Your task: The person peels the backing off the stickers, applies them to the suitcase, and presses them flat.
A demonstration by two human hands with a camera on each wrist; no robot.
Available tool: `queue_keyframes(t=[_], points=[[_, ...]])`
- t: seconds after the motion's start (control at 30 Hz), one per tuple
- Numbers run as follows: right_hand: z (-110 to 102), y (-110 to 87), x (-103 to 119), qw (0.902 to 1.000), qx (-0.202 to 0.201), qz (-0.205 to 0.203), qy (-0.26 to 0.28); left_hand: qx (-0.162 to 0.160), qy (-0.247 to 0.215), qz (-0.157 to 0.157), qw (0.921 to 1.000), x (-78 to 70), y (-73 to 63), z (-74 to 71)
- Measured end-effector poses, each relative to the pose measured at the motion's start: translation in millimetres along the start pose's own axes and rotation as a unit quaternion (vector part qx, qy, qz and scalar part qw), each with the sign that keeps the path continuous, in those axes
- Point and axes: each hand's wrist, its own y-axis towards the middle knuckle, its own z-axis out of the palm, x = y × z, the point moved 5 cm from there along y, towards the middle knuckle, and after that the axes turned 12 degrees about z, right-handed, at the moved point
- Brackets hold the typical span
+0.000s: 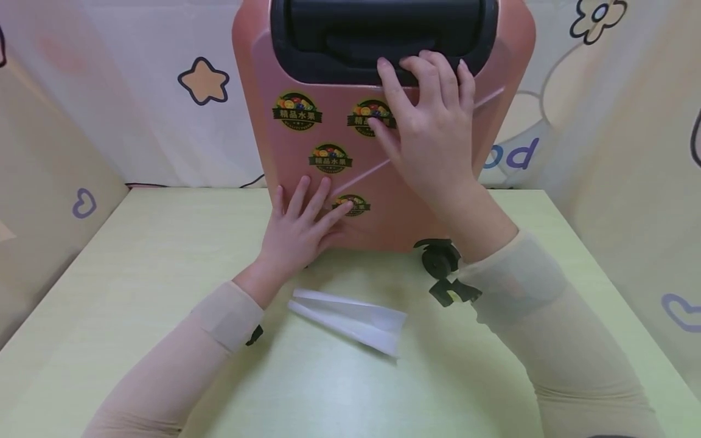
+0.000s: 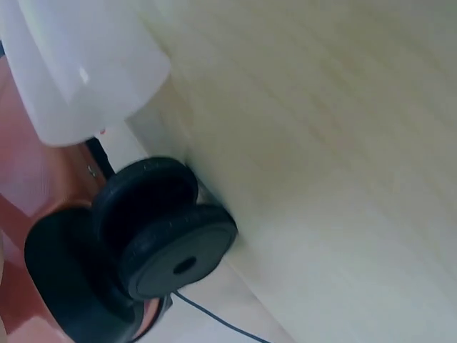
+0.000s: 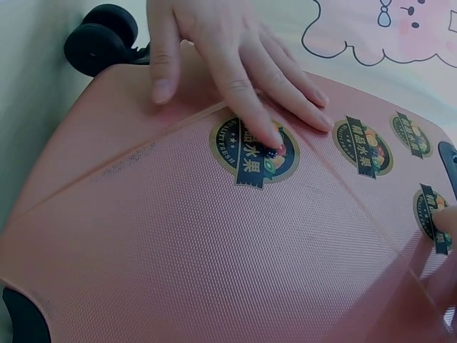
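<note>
A pink suitcase (image 1: pixel 394 207) stands upright on the table, its black handle panel (image 1: pixel 328 72) at the top. Several round fruit stickers (image 1: pixel 297 115) with Chinese lettering are on its front. My left hand (image 1: pixel 298 228) lies spread against the lower front; one finger touches the lowest sticker (image 3: pixel 250 171), partly covering it. Higher up, my right hand (image 1: pixel 432 128) rests with extended, slightly bent fingers over the lower edge of the handle panel. Its thumb (image 3: pixel 446 220) is on the upper right sticker (image 1: pixel 366 109) and hides part of it.
A curled white sheet of paper (image 1: pixel 356 322) lies on the pale table (image 1: pixel 339 395) in front of the suitcase. Black caster wheels (image 2: pixel 178 257) show at the suitcase's bottom. A patterned curtain (image 1: pixel 137 109) hangs behind and at both sides.
</note>
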Motion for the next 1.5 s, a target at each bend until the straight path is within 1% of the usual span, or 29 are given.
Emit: queue_keyframes(t=[0.2,0.37,0.43,0.6,0.7,0.8,0.93,1.1,1.27,1.4,1.5], points=[[-0.1,-1.0,-1.2,1.0000,0.003,0.003,-0.005,0.004,0.015,0.002,0.9999,5.5,-2.9,-2.7],[0.2,-0.8,0.0,1.0000,0.000,-0.002,-0.004,0.010,0.024,-0.010,0.9996,7.3,-4.7,-5.3],[0.2,-0.7,0.0,1.0000,0.000,-0.001,-0.001,0.009,0.019,-0.014,0.9997,7.3,-4.7,-5.8],[-0.2,-1.6,-1.3,1.0000,0.001,0.003,-0.005,0.003,-0.024,0.008,0.9997,0.0,-3.2,-2.1],[-0.3,-1.9,-1.2,1.0000,0.000,0.002,-0.003,0.003,-0.031,0.017,0.9994,-4.9,-3.5,-0.5],[-0.6,-1.9,-0.7,1.0000,-0.002,0.004,0.004,0.001,-0.022,0.013,0.9997,-6.0,-4.3,-0.6],[-0.8,-1.5,0.1,0.9999,-0.001,0.006,0.008,-0.001,-0.017,0.010,0.9998,-3.1,-6.1,0.0],[-1.0,-1.2,0.2,1.0000,0.002,0.003,0.004,-0.001,0.004,0.024,0.9997,1.3,-9.4,-0.3],[-1.4,-1.3,-0.6,1.0000,0.000,0.003,0.003,0.002,0.013,0.034,0.9993,3.3,-10.7,-0.9],[-0.8,-1.1,-0.3,1.0000,-0.002,0.002,0.006,0.007,0.020,0.025,0.9995,2.5,-11.9,-0.7],[0.1,-0.8,0.1,1.0000,-0.003,-0.001,0.006,0.013,0.019,0.015,0.9996,-1.0,-13.0,-0.4]])
